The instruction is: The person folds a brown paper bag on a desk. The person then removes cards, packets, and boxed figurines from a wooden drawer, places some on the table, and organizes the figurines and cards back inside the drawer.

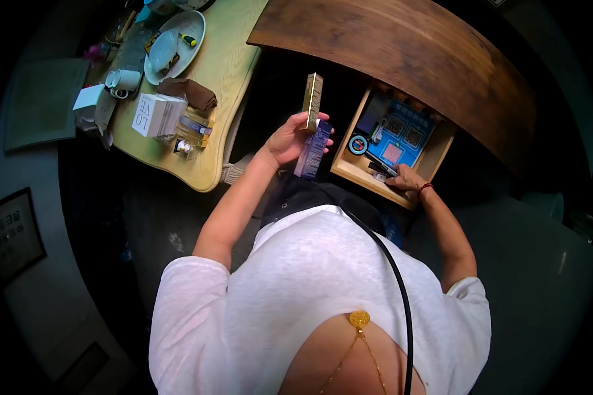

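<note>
My left hand is closed around two slim cartons, held in front of my waist. The gold carton stands up above the fingers. Below it, the purple carton tilts downward, partly covered by my fingers. My right hand reaches over the front of an open wooden drawer, its fingers bent together at a small dark item near the front corner. What the fingertips pinch is hidden. Beside them lie a black pen-like stick, a round blue-rimmed tin and a blue card with printed codes.
The drawer sticks out from under a dark wooden tabletop. To the left, a pale table bears a white plate with a screwdriver, a white LOVE box, a brown cloth and a cup. A black cable crosses my chest.
</note>
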Tool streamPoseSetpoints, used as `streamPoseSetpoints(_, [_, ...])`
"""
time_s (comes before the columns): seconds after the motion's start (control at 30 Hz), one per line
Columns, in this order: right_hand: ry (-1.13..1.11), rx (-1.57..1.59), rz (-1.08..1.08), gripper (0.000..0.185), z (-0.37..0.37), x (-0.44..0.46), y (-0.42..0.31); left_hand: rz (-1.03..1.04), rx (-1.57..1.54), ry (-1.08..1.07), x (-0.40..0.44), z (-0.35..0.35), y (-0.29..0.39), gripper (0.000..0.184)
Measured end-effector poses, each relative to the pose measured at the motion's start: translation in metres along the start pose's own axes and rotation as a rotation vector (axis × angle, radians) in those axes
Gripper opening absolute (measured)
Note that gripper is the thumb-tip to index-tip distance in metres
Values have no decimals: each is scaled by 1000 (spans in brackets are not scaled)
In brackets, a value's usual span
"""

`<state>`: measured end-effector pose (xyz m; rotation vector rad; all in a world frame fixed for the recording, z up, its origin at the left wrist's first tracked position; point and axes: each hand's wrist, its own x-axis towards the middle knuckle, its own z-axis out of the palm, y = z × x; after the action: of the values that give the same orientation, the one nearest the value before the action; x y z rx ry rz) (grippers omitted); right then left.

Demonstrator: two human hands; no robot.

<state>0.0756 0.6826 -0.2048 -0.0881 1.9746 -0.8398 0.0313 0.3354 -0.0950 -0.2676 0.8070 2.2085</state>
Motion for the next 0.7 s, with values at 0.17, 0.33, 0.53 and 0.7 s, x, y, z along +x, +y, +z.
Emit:
streamPoseSetpoints(0.17, [52,136,-43,49,8,7,4,52,-49,79,-24,-20,-8,52])
streamPoseSetpoints(0.33, [-124,98,-16,55,-20,-14,-12,99,-148,3,-37,-18,-13,60])
streamPoseSetpoints(0.53, [70,485,-103,25,-52,-51,-69,87,-237,-43,-62,-24,-25,64])
streamPoseSetpoints(0.7, [122,636,-283,25,-37,-29,-167,134,-172,-26,-85,-40,-20,64])
